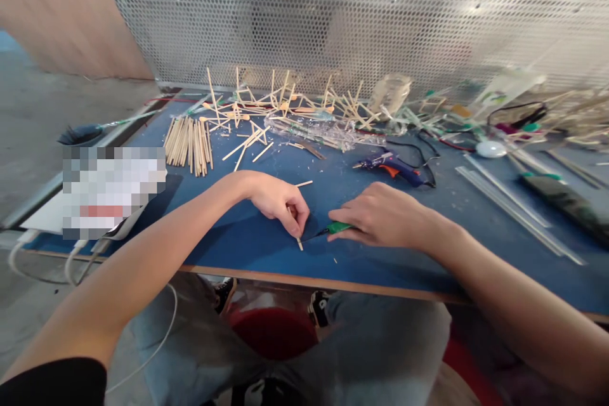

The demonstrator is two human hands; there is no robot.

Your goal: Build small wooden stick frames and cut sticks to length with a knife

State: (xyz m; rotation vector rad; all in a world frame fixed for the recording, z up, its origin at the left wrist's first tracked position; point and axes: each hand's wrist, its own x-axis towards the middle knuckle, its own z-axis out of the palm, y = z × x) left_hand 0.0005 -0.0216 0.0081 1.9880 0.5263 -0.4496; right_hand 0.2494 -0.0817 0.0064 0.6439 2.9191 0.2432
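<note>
My left hand (pixel 281 204) pinches a thin wooden stick (pixel 300 245) close to the front of the blue tabletop, one short end showing below the fingertips. In my right hand (pixel 375 216) is a green-handled craft knife (pixel 337 227). Its dark, narrow blade points left and reaches the stick just under my left fingertips. Whether the blade has cut into the wood I cannot tell. A small sliver of wood (pixel 335 261) lies below the knife. Behind my left hand, another stick (pixel 304 184) is partly hidden.
A blue glue gun (pixel 392 167) with an orange trigger lies behind my right hand. Bundled sticks (pixel 189 146) lie at the left, with stick frames (pixel 257 101) along the back. Clear glue sticks (pixel 518 212) are at right. A white device with cables (pixel 42 209) stands front left.
</note>
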